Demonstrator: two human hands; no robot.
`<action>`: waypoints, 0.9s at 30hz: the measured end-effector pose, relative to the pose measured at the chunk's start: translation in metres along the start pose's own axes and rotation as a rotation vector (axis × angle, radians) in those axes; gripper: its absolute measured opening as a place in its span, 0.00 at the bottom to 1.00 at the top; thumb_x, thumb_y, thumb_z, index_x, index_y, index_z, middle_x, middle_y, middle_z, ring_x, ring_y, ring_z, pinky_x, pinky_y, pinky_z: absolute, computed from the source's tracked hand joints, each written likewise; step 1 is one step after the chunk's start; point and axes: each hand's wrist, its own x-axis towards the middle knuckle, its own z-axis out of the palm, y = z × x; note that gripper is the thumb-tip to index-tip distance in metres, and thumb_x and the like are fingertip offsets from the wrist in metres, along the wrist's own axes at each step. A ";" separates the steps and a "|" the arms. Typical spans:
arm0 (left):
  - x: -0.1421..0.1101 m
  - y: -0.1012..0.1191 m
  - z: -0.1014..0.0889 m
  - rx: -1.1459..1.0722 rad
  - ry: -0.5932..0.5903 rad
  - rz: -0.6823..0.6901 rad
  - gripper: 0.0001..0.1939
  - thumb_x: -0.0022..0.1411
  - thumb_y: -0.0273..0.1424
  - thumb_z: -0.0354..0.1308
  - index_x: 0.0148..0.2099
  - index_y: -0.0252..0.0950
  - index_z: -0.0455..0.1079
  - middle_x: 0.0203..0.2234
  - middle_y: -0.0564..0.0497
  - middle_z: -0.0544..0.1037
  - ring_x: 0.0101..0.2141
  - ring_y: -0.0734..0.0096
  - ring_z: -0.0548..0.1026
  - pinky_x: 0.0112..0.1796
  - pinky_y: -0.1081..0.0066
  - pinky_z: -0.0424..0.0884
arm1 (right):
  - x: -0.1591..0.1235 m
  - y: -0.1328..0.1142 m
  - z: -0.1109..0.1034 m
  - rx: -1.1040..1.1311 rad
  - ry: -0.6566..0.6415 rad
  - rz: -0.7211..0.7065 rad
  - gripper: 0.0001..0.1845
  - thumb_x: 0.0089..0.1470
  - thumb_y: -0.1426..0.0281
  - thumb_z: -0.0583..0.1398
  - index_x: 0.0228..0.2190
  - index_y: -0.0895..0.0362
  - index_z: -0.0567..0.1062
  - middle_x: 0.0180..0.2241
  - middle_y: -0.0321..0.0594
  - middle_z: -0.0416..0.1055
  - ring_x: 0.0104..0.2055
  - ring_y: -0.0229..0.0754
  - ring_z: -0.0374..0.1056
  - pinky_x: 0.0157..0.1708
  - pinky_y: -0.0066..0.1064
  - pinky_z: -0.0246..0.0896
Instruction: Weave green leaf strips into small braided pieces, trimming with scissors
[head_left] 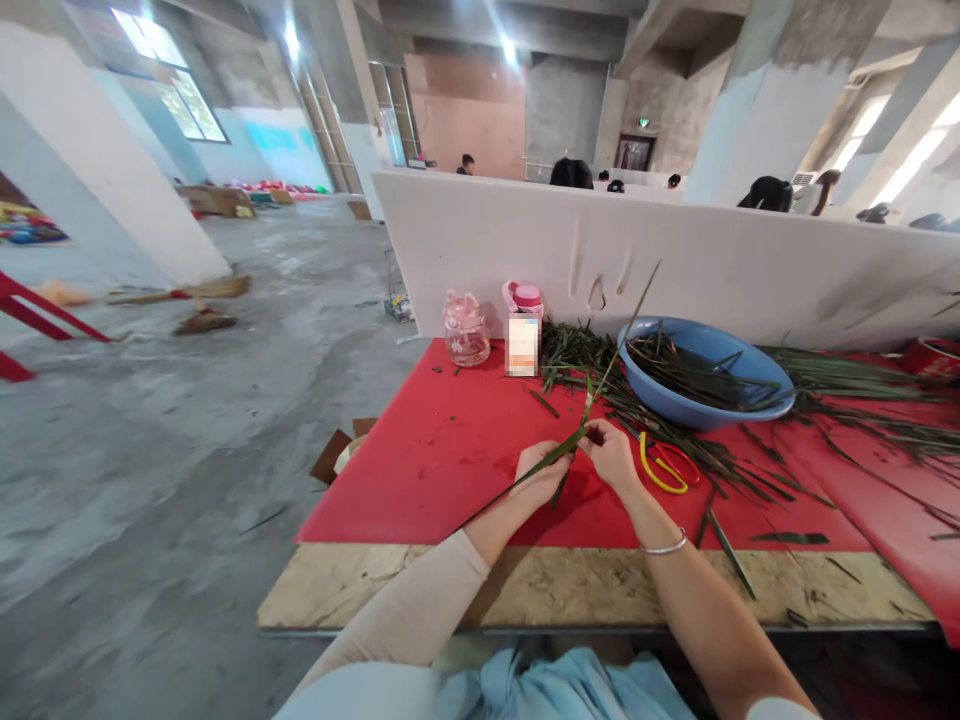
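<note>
Green leaf strip (557, 453) is above the red tabletop (420, 470), front-middle. Fingers of left hand (538, 472) and right hand (611, 460) pinch it, nearly closed. From hands: scissors (667, 487) 3 o'clock, blue basin (666, 402) 2, leaf pile (571, 350) 12, pink bottle (466, 340) 10.

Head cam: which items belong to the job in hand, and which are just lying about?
Likely part of the job:
green leaf strips, held by the left hand and right hand
blue basin with more strips
leaf pile beside it
scissors, near the right hand

Probably just lying about:
pink clear bottle
pink-lidded bottle
red container, right edge
broom, on the floor
</note>
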 end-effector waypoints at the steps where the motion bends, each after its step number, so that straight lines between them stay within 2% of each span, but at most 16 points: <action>1: 0.001 -0.003 0.001 -0.017 0.000 0.002 0.10 0.48 0.35 0.60 0.26 0.31 0.73 0.15 0.54 0.66 0.19 0.78 0.60 0.21 0.75 0.53 | 0.000 0.000 -0.001 -0.028 -0.005 -0.014 0.08 0.45 0.64 0.62 0.28 0.56 0.71 0.23 0.35 0.68 0.26 0.38 0.62 0.28 0.30 0.60; 7: 0.009 -0.016 0.005 -0.107 0.031 0.048 0.12 0.46 0.37 0.62 0.24 0.31 0.72 0.16 0.54 0.68 0.20 0.77 0.62 0.23 0.75 0.57 | -0.003 -0.010 -0.002 -0.234 0.014 -0.338 0.05 0.50 0.69 0.59 0.26 0.55 0.75 0.29 0.40 0.71 0.32 0.41 0.67 0.35 0.32 0.62; 13: 0.011 -0.013 0.000 -0.125 0.069 0.031 0.09 0.47 0.34 0.60 0.25 0.32 0.73 0.17 0.53 0.70 0.21 0.76 0.64 0.24 0.75 0.59 | -0.012 -0.016 0.006 -0.229 -0.045 -0.389 0.04 0.50 0.73 0.59 0.27 0.54 0.74 0.29 0.40 0.73 0.33 0.41 0.69 0.36 0.33 0.65; 17: 0.012 -0.011 -0.002 -0.190 0.075 0.012 0.05 0.44 0.29 0.60 0.26 0.32 0.74 0.18 0.52 0.73 0.22 0.75 0.66 0.25 0.75 0.61 | -0.018 -0.019 0.010 -0.234 -0.071 -0.441 0.05 0.51 0.73 0.58 0.27 0.53 0.74 0.30 0.40 0.73 0.34 0.41 0.69 0.37 0.34 0.66; 20: 0.014 -0.013 0.000 -0.316 0.066 -0.018 0.07 0.44 0.31 0.62 0.27 0.33 0.75 0.20 0.51 0.75 0.23 0.74 0.68 0.27 0.74 0.63 | -0.019 -0.020 0.008 -0.236 -0.081 -0.466 0.10 0.49 0.75 0.58 0.35 0.53 0.75 0.34 0.41 0.73 0.35 0.41 0.69 0.37 0.34 0.67; 23: 0.015 -0.017 0.003 -0.435 0.045 -0.082 0.12 0.45 0.37 0.65 0.30 0.33 0.75 0.22 0.52 0.75 0.24 0.75 0.69 0.28 0.75 0.64 | -0.016 -0.018 0.002 -0.280 0.023 -0.472 0.22 0.46 0.78 0.56 0.45 0.54 0.71 0.44 0.46 0.69 0.41 0.43 0.68 0.38 0.35 0.68; 27: 0.014 -0.022 0.006 -0.491 -0.006 -0.126 0.16 0.43 0.40 0.67 0.31 0.34 0.75 0.25 0.51 0.76 0.27 0.74 0.71 0.31 0.75 0.66 | -0.009 -0.013 -0.005 -0.451 0.216 -0.533 0.20 0.47 0.79 0.55 0.42 0.53 0.74 0.47 0.47 0.65 0.49 0.46 0.63 0.47 0.40 0.64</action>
